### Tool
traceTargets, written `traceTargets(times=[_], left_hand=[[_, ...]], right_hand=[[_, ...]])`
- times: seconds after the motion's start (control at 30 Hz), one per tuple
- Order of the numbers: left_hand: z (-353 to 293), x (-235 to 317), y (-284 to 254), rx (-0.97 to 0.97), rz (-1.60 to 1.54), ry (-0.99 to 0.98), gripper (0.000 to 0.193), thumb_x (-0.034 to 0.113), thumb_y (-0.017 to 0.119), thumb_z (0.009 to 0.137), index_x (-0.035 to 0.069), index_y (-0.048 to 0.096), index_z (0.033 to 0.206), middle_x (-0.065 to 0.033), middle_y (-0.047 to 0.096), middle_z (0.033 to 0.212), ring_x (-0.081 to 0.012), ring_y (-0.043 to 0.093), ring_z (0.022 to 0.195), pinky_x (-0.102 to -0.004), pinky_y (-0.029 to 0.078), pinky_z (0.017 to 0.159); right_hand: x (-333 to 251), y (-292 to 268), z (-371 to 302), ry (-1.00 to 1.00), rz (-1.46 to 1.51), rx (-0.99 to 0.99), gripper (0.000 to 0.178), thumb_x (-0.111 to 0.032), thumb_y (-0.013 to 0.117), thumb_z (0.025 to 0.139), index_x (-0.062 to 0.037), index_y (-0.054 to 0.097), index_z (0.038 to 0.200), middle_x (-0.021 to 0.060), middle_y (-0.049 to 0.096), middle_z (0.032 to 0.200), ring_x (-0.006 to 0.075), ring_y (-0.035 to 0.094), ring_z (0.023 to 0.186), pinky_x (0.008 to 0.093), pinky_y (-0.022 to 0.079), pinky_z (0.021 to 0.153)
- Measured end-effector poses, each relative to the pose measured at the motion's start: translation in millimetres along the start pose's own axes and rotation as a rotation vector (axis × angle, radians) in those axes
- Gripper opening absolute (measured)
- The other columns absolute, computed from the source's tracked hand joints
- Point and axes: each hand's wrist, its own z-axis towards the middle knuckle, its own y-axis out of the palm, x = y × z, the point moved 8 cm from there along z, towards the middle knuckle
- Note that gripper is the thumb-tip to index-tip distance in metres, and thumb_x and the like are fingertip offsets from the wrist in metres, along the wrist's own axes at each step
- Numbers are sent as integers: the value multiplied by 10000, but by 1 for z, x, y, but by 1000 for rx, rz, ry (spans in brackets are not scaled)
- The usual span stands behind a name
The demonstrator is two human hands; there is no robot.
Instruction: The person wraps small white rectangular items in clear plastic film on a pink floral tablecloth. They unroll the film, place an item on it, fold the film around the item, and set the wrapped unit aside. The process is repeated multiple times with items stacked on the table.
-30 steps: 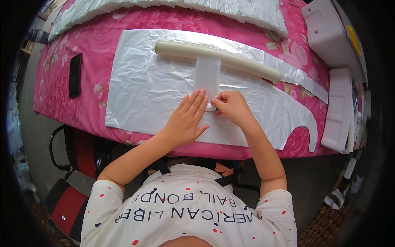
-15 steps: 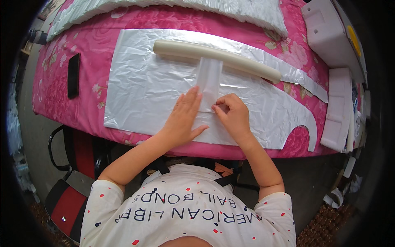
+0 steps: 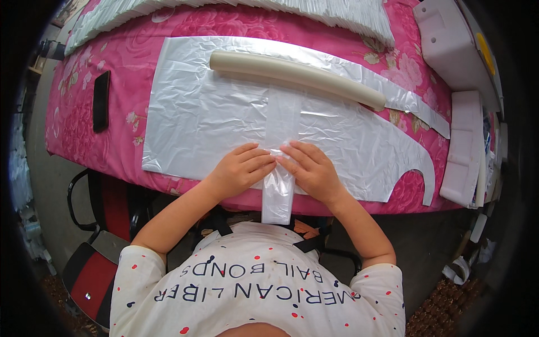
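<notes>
A folded strip of thin, clear plastic film (image 3: 277, 194) runs toward me, its near end hanging past the table's edge. My left hand (image 3: 241, 170) has its fingers closed on the strip's left side. From the right, my right hand (image 3: 310, 170) grips it too, the fingertips of both hands almost meeting at a bunched crease. Under them spreads a shiny, whitish plastic sheet (image 3: 196, 121), curved and cut out at its right end like an apron. A long beige tube (image 3: 292, 74) lies across the sheet's far part.
A pink floral cloth (image 3: 126, 50) covers the table. At the back is a long row of stacked white film pieces (image 3: 224, 3). A black phone (image 3: 101, 101) lies at left, white foam boxes (image 3: 463, 149) stand at right. Red-and-black chairs (image 3: 92, 281) are at lower left.
Both hands have come nearer to me and closer together. The strip's near part has been flipped toward me and now hangs over the edge. My spread left hand has closed on it.
</notes>
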Motion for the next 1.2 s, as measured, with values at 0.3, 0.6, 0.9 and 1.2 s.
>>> traceTargets(times=[0.3,0.6,0.9,1.2], left_hand=[[5,-2,-2,-16,-7,-60,238,95,587,750,91,633,984,-34,637,1028,-156,607,951,-332,460,793],[-6,-42,5,155,-812,-932,530,115,541,837,-30,354,1312,-152,558,1161,-296,581,967,-362,408,877],[20,-5,27,-199,9,-382,704,245,557,808,-48,239,1363,-217,240,1423,-340,213,1336,-447,165,1085],[17,-12,45,-245,76,-457,737,300,574,790,-73,261,1344,-218,228,1429,-321,186,1348,-411,140,1096]], right_hand=[[9,0,-5,29,120,-68,242,-108,601,720,-73,634,958,27,633,960,190,591,851,318,488,716],[70,29,-6,1055,787,-290,203,-142,580,812,42,648,866,81,648,695,148,633,607,268,457,549],[83,43,-7,1207,854,-523,221,-235,611,831,-29,621,754,16,607,653,88,613,563,210,399,449],[64,12,5,940,322,-263,248,-200,655,758,-16,611,919,109,633,890,186,632,774,309,476,624]])
